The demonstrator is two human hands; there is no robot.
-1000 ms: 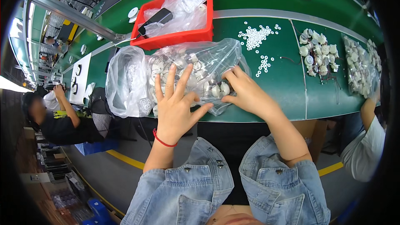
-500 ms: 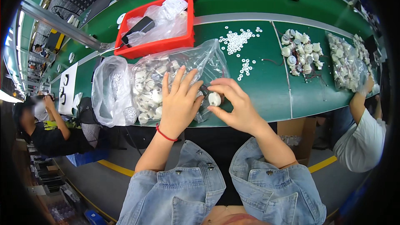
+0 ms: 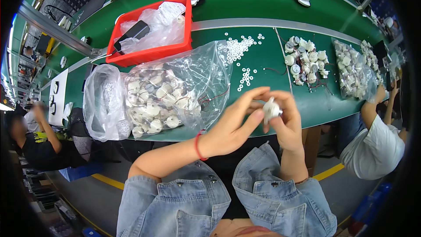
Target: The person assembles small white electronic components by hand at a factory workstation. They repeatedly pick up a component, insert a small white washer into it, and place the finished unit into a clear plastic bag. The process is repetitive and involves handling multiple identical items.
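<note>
Both hands, left [image 3: 230,127] and right [image 3: 287,123], grip one small white round plastic part [image 3: 270,109] at the green tabletop's [image 3: 320,105] near edge, beside a clear plastic bag of parts [image 3: 175,92].

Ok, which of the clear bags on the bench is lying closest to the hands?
The big clear bag of white round parts just left of the left hand; the other bags lie farther away, one at the far left and one far right.

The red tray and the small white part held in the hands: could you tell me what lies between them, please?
In the head view, a clear bag of small white parts lies on the green table between the red tray and the held part.
</note>
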